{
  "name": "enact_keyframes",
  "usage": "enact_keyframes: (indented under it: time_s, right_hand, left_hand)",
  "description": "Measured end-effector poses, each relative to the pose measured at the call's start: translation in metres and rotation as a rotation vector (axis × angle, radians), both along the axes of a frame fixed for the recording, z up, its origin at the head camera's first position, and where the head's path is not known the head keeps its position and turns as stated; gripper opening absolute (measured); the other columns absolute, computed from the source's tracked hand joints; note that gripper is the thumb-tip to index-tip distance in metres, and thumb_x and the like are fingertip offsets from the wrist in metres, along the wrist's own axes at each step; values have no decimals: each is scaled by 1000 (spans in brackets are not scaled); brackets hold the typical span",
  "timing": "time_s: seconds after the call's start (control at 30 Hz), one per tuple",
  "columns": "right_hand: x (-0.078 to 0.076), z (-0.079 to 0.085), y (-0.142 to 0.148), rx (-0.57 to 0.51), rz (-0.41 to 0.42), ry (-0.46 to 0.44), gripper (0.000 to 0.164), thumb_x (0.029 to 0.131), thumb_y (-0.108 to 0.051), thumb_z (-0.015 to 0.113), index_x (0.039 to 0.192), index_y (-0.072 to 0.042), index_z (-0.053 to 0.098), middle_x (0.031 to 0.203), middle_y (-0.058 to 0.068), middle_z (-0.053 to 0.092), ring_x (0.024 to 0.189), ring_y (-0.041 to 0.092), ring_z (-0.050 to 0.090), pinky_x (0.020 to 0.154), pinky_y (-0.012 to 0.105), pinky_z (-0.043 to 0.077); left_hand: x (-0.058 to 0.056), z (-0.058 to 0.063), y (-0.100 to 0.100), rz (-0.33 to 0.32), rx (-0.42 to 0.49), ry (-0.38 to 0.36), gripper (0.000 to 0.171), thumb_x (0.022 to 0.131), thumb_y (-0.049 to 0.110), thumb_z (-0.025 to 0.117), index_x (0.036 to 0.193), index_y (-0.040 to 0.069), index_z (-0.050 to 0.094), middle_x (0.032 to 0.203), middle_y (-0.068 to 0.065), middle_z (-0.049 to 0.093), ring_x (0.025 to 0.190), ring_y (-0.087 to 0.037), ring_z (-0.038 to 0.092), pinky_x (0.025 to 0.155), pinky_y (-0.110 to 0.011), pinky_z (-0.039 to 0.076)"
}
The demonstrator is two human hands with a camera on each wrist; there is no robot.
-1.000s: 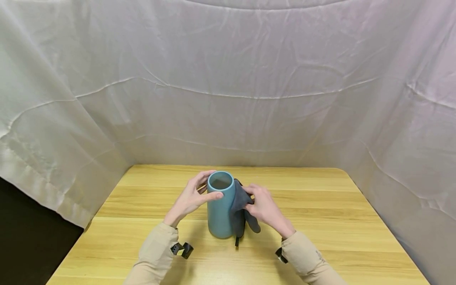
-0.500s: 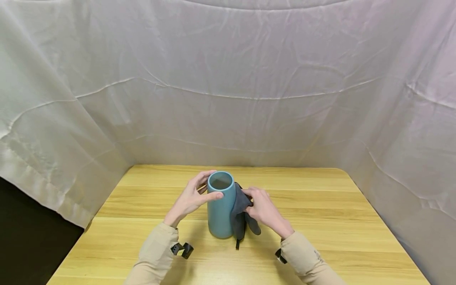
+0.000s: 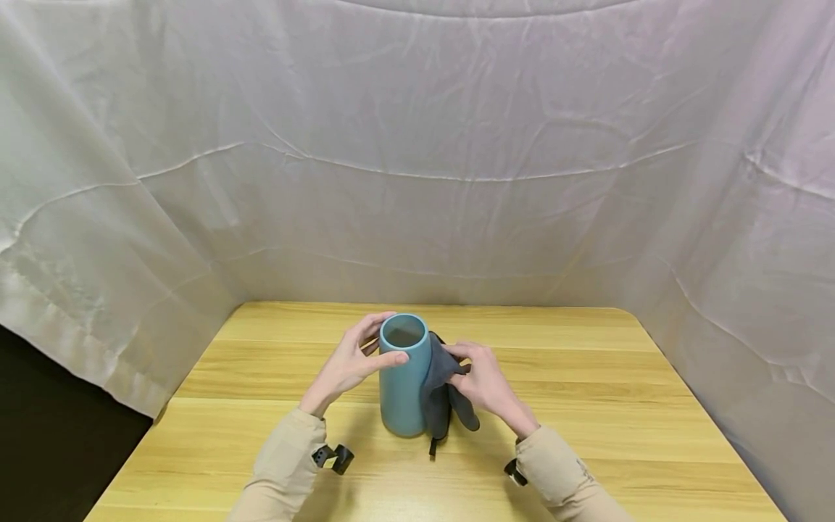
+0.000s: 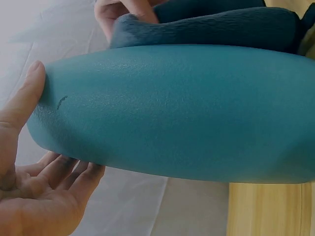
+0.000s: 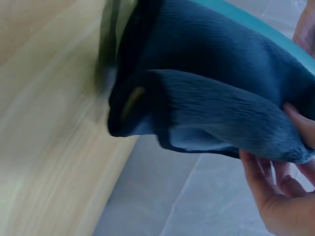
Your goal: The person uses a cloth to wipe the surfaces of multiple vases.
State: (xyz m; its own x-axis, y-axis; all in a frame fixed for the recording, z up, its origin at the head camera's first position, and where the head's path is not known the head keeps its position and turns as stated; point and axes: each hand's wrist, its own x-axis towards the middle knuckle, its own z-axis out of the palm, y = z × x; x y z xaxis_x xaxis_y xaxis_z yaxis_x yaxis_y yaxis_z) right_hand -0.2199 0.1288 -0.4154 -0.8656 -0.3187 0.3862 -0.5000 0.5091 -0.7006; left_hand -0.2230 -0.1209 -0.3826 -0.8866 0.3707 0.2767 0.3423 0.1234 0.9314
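A tall blue vase (image 3: 401, 399) stands upright on the table, its round mouth facing up. My left hand (image 3: 355, 359) holds it near the rim, thumb across the front and fingers around the far side. In the left wrist view the vase's wall (image 4: 162, 113) fills the middle, with a small dark mark near the thumb. My right hand (image 3: 483, 377) pinches a dark grey-blue cloth (image 3: 435, 395) against the vase's right side. The fuzzy cloth (image 5: 216, 103) hangs in folds with a dark edging, and a short black loop dangles from its lower end.
The wooden table (image 3: 587, 435) extends around the vase on all sides. Pale fabric curtains (image 3: 424, 217) enclose its back and both sides. A dark area (image 3: 59, 435) lies beyond the table's left edge.
The right hand and cloth shift slightly down, then slightly back up along the vase's side, and the black loop swings a little. The left hand and vase stay in place.
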Motion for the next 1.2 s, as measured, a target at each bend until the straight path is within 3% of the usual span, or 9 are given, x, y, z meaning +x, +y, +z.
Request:
enact_keyframes:
  time_s: [0.23, 0.43, 0.7, 0.97, 1.2]
  right_hand:
    - [0, 2, -3, -272, 51, 154, 39, 85, 7, 74, 123, 0, 71, 90, 14, 66, 89, 22, 68, 77, 22, 61]
    - [0, 6, -9, -353, 57, 259, 38, 83, 10, 74, 121, 5, 70, 84, 12, 62, 85, 14, 66, 78, 16, 59]
    - [2, 12, -7, -313, 40, 205, 41, 84, 9, 74, 124, 2, 70, 85, 10, 63, 89, 11, 66, 80, 20, 61]
    - [1, 13, -2, -252, 44, 141, 41, 85, 6, 75, 125, 0, 70, 86, 9, 62, 87, 21, 66, 80, 22, 61]
    - [-1, 10, 2, -8, 30, 57, 43, 81, 11, 72, 124, 3, 69, 91, 11, 66, 86, 23, 65, 72, 27, 63]
  left_hand:
    - [0, -1, 0, 8, 5, -4, 67, 86, 18, 81, 144, 7, 48, 139, -17, 62, 137, -35, 51, 122, -57, 33]
    - [1, 0, 1, 7, 4, -12, 68, 86, 18, 81, 144, 7, 48, 139, -17, 62, 138, -34, 51, 123, -57, 32]
    - [1, 0, 2, 13, 1, -23, 68, 86, 18, 81, 144, 7, 48, 140, -17, 61, 139, -34, 50, 123, -55, 31]
    - [0, 0, 2, 3, -2, -8, 68, 86, 20, 81, 144, 8, 48, 139, -17, 62, 137, -35, 51, 122, -58, 32]
    - [0, -1, 2, 16, 1, -23, 67, 85, 14, 81, 144, 8, 49, 138, -16, 62, 137, -34, 52, 122, -54, 33]
